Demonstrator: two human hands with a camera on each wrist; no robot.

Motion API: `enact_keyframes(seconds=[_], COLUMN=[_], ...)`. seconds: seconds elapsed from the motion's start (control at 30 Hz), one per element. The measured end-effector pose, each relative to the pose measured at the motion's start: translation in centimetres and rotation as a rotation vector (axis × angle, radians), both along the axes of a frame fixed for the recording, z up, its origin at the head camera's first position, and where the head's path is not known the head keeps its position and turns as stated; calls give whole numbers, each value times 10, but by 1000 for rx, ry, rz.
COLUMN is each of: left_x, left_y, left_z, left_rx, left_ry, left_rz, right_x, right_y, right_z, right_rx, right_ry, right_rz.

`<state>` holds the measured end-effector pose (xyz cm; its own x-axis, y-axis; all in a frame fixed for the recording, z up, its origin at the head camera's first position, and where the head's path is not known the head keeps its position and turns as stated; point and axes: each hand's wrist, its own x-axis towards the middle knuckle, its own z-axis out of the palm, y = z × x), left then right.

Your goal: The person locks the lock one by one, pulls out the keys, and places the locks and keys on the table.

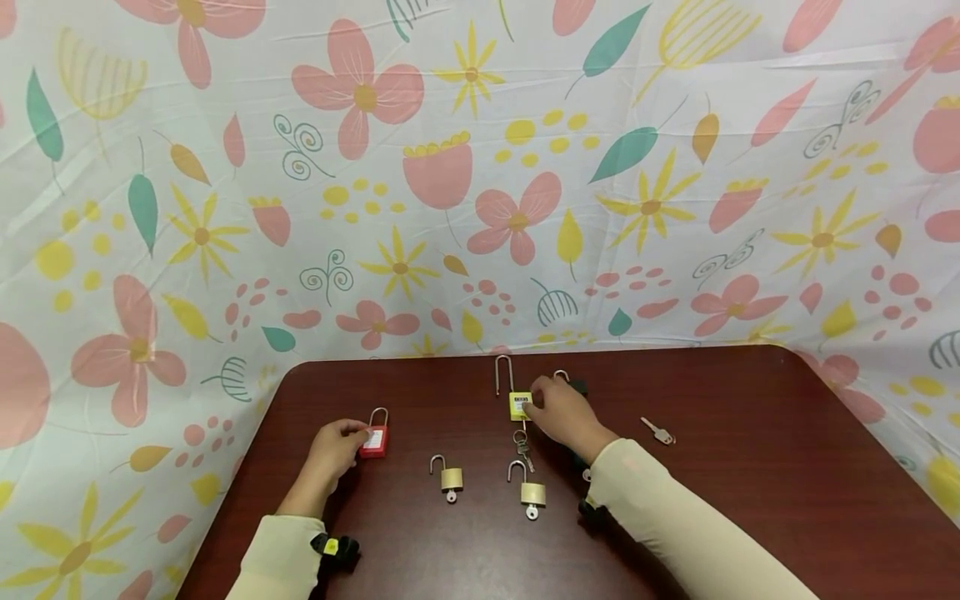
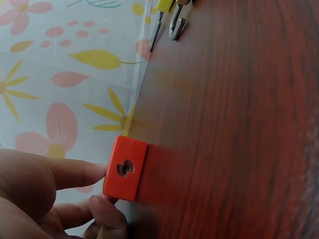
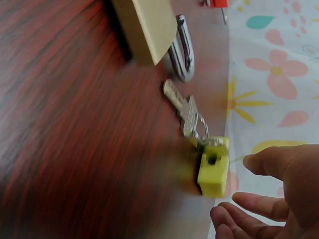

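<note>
My left hand (image 1: 333, 450) pinches a red padlock (image 1: 381, 444) by its side, on the left of the table; its shackle points away from me. In the left wrist view the keyhole end of the red padlock (image 2: 124, 172) faces the camera, with no key in it. Beside a yellow padlock (image 1: 516, 398) at the far middle is my right hand (image 1: 567, 414). The right wrist view shows its thumb and fingers spread near the yellow padlock (image 3: 214, 174). That padlock's long shackle is open, and keys (image 1: 523, 450) on a ring hang from its keyhole end.
Two brass padlocks with open shackles and keys inserted, one at left (image 1: 452, 478) and one at right (image 1: 533, 493), lie nearer me. Partly behind my right hand is a dark padlock (image 1: 577, 386). A loose key (image 1: 660, 432) lies farther right. Flowered cloth (image 1: 450, 208) hangs behind the table.
</note>
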<state>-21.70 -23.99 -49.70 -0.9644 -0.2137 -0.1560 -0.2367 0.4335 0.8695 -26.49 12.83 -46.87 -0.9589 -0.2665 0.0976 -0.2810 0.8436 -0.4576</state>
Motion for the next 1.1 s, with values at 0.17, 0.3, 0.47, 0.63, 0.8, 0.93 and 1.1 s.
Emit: enact_keyframes(seconds=[0.17, 0.3, 0.47, 0.63, 0.8, 0.93, 1.1], left_x=[1, 2, 1, 2, 3, 3, 2], left_y=[0, 1, 2, 3, 3, 2, 1], left_z=[0, 2, 3, 5, 6, 6, 5], left_rx=[-5, 3, 19, 12, 8, 6, 2], left_ry=[3, -3, -16, -21, -18, 2, 12], left_rz=[1, -3, -13, -25, -38, -34, -31], right_x=[-4, -6, -7, -10, -10, -9, -9], right_y=[-12, -19, -24, -27, -28, -28, -28], right_z=[-1, -3, -5, -11, -12, -10, -10], right_rx=[12, 54, 93, 136, 130, 130, 157], right_ry=[-38, -80, -138, -146, -114, -87, -59], right_rz=[-12, -48, -84, -79, -69, -60, -65])
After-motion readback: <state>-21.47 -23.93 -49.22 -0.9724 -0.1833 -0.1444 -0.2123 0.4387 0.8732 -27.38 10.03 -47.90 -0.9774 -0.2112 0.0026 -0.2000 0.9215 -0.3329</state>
